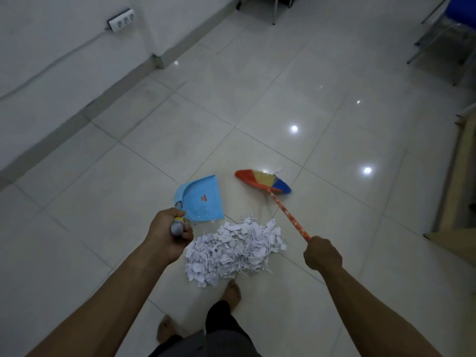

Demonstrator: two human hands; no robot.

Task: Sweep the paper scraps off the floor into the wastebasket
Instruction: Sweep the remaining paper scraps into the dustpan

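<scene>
Open floor [257, 104] runs from the pile [231, 251] towards 12 and 1 o'clock, bare tile as far as the distant chair legs [274, 11]. At 11 o'clock the dustpan [203, 199] lies just beside the pile. At 1 o'clock the broom [262, 181] head rests on the tile, near but apart, and its handle slants down past the pile's 2 o'clock side. A narrow gap of tile lies between pan and broom head. The wall [64, 60] closes off 9 to 11 o'clock, well apart. A wooden unit [461, 181] blocks 3 o'clock. A foot [232, 292] sits at the pile's 6 o'clock edge.

glossy tiled floor [296, 86], paper scraps [231, 251] heaped
</scene>
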